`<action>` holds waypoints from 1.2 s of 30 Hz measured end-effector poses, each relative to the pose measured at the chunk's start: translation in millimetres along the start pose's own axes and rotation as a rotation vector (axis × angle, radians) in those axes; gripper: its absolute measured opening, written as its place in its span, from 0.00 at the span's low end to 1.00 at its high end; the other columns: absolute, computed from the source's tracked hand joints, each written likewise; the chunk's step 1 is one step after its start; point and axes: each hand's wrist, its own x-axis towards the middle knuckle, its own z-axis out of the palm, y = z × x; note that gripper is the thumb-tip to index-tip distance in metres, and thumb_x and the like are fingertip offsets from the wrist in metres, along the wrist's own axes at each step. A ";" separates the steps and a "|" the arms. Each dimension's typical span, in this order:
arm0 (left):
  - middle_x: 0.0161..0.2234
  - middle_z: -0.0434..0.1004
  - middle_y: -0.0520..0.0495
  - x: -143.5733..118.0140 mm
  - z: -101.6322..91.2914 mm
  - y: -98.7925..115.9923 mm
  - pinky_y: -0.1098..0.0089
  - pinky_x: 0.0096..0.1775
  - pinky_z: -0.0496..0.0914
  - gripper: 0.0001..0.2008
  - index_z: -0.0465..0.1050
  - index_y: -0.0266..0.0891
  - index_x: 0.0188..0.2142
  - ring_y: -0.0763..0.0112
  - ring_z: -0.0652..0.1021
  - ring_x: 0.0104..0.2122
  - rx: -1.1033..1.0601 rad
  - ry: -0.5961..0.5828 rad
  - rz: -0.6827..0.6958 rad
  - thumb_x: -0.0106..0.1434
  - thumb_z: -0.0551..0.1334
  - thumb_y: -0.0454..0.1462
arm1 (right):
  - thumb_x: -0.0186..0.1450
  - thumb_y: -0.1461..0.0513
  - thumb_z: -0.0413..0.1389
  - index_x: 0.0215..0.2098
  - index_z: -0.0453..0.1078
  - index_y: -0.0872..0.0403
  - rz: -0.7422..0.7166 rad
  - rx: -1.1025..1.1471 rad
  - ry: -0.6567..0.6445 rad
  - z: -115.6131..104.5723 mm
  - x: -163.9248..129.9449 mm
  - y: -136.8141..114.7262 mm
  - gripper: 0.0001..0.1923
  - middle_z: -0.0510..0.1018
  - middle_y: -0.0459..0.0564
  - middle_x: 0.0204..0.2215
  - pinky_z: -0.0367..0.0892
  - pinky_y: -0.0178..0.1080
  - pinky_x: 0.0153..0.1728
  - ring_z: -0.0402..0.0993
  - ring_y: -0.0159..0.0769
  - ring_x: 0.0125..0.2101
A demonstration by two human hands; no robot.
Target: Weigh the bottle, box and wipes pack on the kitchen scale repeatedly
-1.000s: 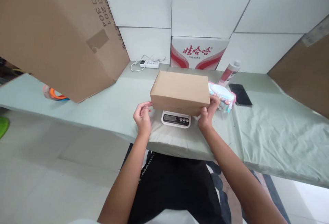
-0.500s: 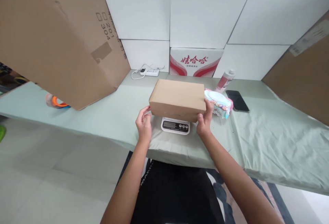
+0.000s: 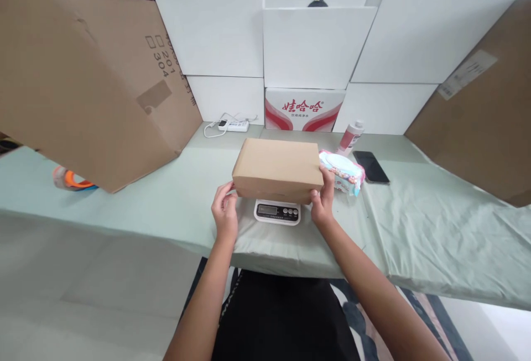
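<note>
A closed brown cardboard box (image 3: pixel 277 163) sits over a white digital kitchen scale (image 3: pixel 277 213), hiding all but its front panel with display and buttons. My left hand (image 3: pixel 225 209) grips the box's lower left corner with its fingertips, the fingers curled and partly hidden behind it. At the opposite end, my right hand (image 3: pixel 323 199) holds the box, thumb on the front face and fingers along the right side. Whether the box rests fully on the scale I cannot tell.
Right of the box lie a wet wipes pack (image 3: pixel 342 173), a pink-labelled bottle (image 3: pixel 350 137) and a black phone (image 3: pixel 371 167). A white power strip (image 3: pixel 233 126) is at the back. Tape rolls (image 3: pixel 72 179) lie left, beside a large cardboard sheet (image 3: pixel 112 95). White boxes (image 3: pixel 317 46) line the rear.
The whole view has shifted, so everything appears lower and a little further left. Both hands keep their hold on the box, which stays over the scale.
</note>
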 end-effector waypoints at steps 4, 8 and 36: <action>0.47 0.83 0.43 1.7 0.4 -3.3 0.64 0.50 0.76 0.14 0.83 0.41 0.46 0.60 0.81 0.49 0.005 0.005 -0.001 0.63 0.64 0.38 | 0.73 0.43 0.49 0.69 0.60 0.51 0.003 -0.003 -0.009 -0.9 -0.1 0.1 0.33 0.69 0.61 0.59 0.66 0.59 0.61 0.64 0.56 0.63; 0.50 0.82 0.42 3.5 -0.4 -5.9 0.63 0.50 0.75 0.15 0.83 0.41 0.49 0.59 0.80 0.51 0.017 -0.054 0.013 0.65 0.64 0.40 | 0.72 0.44 0.50 0.67 0.60 0.50 -0.036 0.011 0.021 -0.1 1.2 2.5 0.32 0.68 0.59 0.55 0.67 0.58 0.59 0.66 0.55 0.61; 0.52 0.82 0.42 5.5 -1.6 -10.4 0.60 0.55 0.76 0.18 0.82 0.42 0.51 0.55 0.81 0.55 0.002 -0.059 -0.059 0.64 0.66 0.45 | 0.72 0.41 0.47 0.65 0.62 0.47 -0.027 -0.064 0.014 -2.0 7.0 -4.8 0.31 0.66 0.56 0.50 0.70 0.58 0.54 0.68 0.52 0.53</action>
